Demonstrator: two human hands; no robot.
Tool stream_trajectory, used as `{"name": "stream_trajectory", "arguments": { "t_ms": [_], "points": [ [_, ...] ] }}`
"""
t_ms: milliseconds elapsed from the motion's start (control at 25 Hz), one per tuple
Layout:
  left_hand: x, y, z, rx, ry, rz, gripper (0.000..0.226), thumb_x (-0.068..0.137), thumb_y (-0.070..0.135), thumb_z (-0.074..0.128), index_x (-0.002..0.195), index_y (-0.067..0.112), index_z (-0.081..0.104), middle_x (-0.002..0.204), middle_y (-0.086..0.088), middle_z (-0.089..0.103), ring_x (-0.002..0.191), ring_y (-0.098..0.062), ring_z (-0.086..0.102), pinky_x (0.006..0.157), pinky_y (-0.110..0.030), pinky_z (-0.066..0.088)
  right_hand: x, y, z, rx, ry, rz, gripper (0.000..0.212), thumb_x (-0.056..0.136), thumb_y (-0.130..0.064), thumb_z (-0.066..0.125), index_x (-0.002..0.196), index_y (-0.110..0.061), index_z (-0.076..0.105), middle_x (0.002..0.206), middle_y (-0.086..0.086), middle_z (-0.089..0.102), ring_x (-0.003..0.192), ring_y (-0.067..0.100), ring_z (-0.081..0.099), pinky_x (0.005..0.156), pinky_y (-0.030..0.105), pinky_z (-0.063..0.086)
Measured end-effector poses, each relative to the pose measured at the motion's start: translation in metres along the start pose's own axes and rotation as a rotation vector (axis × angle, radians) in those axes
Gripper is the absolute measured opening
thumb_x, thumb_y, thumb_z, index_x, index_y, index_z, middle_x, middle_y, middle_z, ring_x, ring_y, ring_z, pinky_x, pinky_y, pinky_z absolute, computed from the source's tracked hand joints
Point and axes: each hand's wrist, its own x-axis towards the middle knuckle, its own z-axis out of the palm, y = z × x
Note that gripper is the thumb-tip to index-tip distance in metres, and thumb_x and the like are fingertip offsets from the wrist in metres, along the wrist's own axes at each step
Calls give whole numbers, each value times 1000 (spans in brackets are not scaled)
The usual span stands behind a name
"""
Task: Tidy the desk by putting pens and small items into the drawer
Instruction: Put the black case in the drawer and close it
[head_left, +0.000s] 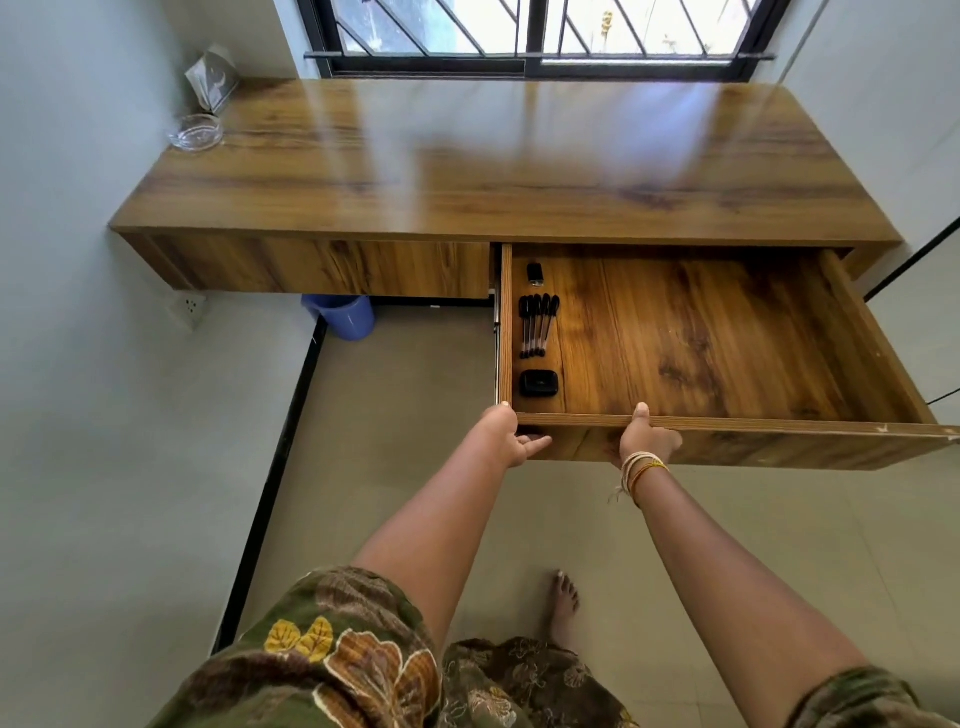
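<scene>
Probably a room in a home; wall-mounted wooden desk (467, 171) under a barred window (535, 31); tiled floor (395, 415); blue bin (343, 314) beneath; wall socket (191, 306); glass dish (196, 132) at the corner.

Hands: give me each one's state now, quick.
Left hand: closed on the drawer front at its left corner.
Right hand: closed on the drawer front's top edge.

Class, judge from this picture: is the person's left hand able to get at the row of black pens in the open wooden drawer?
Probably yes: the left hand grips the wooden drawer's front edge, and nothing covers the black pens just beyond.
</scene>
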Motion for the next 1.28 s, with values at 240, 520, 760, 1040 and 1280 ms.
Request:
{"name": "stream_trajectory", "arguments": {
  "t_ms": [240, 520, 760, 1040, 1280],
  "points": [
    [35, 49, 34, 10, -45, 30, 53, 102, 31, 41, 148, 9, 27, 148, -25, 36, 131, -43, 46, 96, -55, 48, 42, -48, 43, 41, -215, 121, 57, 92, -43, 56, 130, -6, 34, 119, 18, 56, 103, 39, 62, 73, 53, 58],
    [71, 107, 79, -67, -34, 76, 55, 98, 31, 51, 145, 10, 31, 145, -25, 39, 122, -43, 53, 95, -53, 50, 86, -105, 87, 88, -498, 172, 49, 98, -37, 46, 133, -3, 41, 127, 21, 53, 109, 36, 58, 73, 47, 56],
    [91, 147, 111, -254, -40, 90, 56, 96, 20, 56, 144, 4, 32, 149, -28, 32, 133, -45, 41, 103, -53, 45, 105, -152, 126, 83, -548, 161, 41, 99, -29, 48, 126, 1, 44, 109, 20, 53, 111, 38, 58, 90, 51, 51],
    [87, 201, 138, -115, -138, 123, 65, 88, 4, 67, 141, -2, 30, 151, -38, 12, 138, -56, 24, 108, -47, 41, 135, -187, 144, 141, -688, 245, 41, 90, -36, 62, 115, -8, 47, 110, 15, 45, 97, 31, 54, 94, 49, 49],
    [103, 242, 163, -211, -19, 61, 81, 82, 17, 76, 146, 7, 27, 153, -34, 12, 138, -58, 18, 101, -57, 44, 131, -225, 178, 90, -578, 205, 68, 81, -54, 64, 137, -23, 41, 140, 15, 30, 117, 36, 44, 91, 50, 53]
  ]
}}
